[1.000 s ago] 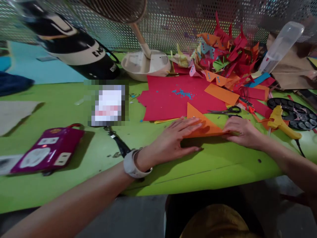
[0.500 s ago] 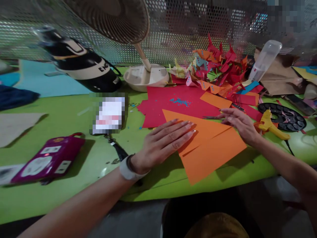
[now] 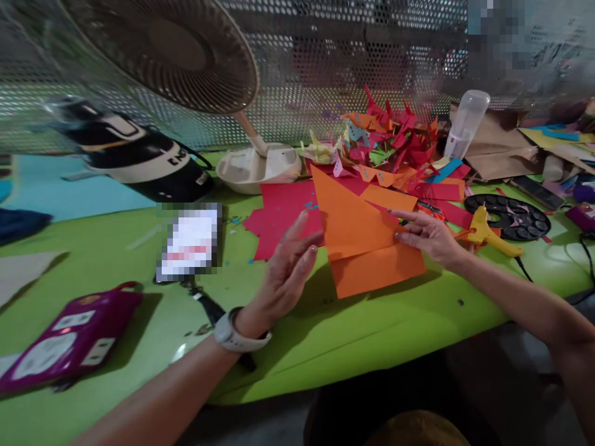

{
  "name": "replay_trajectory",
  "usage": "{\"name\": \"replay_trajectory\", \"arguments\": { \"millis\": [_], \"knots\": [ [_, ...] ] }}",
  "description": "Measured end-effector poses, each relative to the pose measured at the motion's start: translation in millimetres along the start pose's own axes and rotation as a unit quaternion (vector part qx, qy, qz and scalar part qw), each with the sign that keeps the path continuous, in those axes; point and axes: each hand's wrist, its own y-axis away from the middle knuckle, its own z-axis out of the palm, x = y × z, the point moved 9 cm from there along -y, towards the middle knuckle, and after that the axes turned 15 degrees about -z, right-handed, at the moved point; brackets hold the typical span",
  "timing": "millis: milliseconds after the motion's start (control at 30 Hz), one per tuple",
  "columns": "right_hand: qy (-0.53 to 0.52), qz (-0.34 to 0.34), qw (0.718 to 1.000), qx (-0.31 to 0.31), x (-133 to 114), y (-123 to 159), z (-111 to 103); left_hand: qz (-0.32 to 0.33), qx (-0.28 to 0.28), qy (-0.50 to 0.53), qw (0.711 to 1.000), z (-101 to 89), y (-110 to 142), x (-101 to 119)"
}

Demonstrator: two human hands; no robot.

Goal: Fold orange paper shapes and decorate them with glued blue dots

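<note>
A folded sheet of orange paper (image 3: 357, 226) is tilted up over the table, its pointed corner at the far left and a crease running across its lower part. My right hand (image 3: 432, 238) grips its right edge, thumb on the near face and the other fingers along the slanting edge behind. Just left of the paper, my left hand (image 3: 286, 275) is raised with fingers stretched and holds nothing. A red sheet (image 3: 283, 217) lies behind, partly covered by the orange paper, with a few blue paper dots showing on it.
A pile of folded coloured paper shapes (image 3: 390, 139) stands at the back. On the right are a yellow glue gun (image 3: 488, 232) and a black round palette (image 3: 530, 220). Leftward lie a phone (image 3: 190, 241), a purple power strip (image 3: 69, 331), a bottle (image 3: 144, 155) and a fan (image 3: 186, 52).
The folded orange paper was first pressed near the table's front, then turned with its flap toward me. Now it tilts up, and my left hand has come off it to the left.
</note>
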Motion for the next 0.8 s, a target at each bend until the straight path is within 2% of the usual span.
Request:
{"name": "replay_trajectory", "arguments": {
  "millis": [100,200,367,467,633,800],
  "knots": [
    [0.025,-0.028,0.999,0.004,1,-2,1,-0.051,-0.085,0.077,0.992,12.2,3,-3],
    [0.058,-0.042,0.997,-0.013,0,-1,5,-0.096,-0.128,0.079,0.984,21.9,5,-6],
    [0.065,-0.012,0.996,-0.068,0,3,17,-0.151,-0.113,0.062,0.98,22.9,2,-15],
    [0.06,0.019,0.994,-0.094,1,5,22,-0.157,-0.099,0.067,0.98,20.4,1,-19],
    [0.07,0.011,0.995,-0.062,-4,3,16,-0.151,-0.098,0.111,0.977,20.6,-1,-18],
    [0.069,0.017,0.996,-0.05,-4,2,14,-0.188,-0.132,0.168,0.959,28.1,0,-17]
  ]
}}
